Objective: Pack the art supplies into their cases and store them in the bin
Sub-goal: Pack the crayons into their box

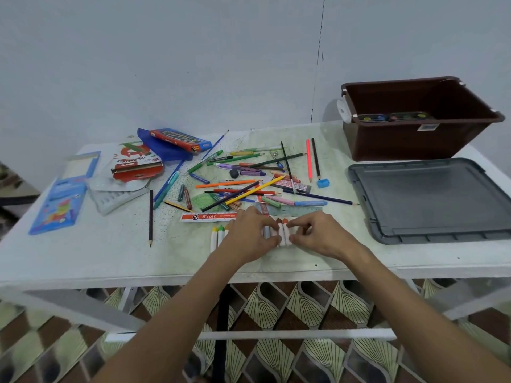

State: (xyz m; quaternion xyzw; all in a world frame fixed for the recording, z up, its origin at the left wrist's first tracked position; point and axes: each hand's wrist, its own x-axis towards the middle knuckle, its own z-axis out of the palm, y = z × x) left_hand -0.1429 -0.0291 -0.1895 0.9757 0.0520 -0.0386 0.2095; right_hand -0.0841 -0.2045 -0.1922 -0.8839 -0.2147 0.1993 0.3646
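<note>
Two hands meet over a row of paper-wrapped oil pastels (pixel 279 233) lying side by side near the front edge of the bench (pixel 110 258). The left hand (pixel 250 234) curls its fingers (pixel 269 223) over the left part of the row, thumb at the near ends of the sticks, and the right hand (pixel 318 236) pinches the rightmost pastels between thumb and forefinger. Yellow and green pastels (pixel 217 236) at the left end of the row lie uncovered, just beside the left hand.

Behind the hands lies a white and red g'soft box (pixel 207 216), and beyond it a loose heap of coloured pencils, pens and crayons (pixel 249 178) crossing one another, with a clear ruler (pixel 298 210) at its near edge and a blue sharpener (pixel 323 183) on its right. A single dark pencil (pixel 151 217) lies apart to the left.

Farther left sit an open red oil pastel box (pixel 137 167), a white plastic insert tray (pixel 116 199), a blue case (pixel 56 205) and a red pencil box resting on a blue pouch (pixel 177 140).

At the back right corner stands the brown bin (pixel 414 139), open, with a paint palette (pixel 392 117) inside it. Its grey lid (pixel 431 200) lies flat on the bench in front of it, well apart from the hands.
</note>
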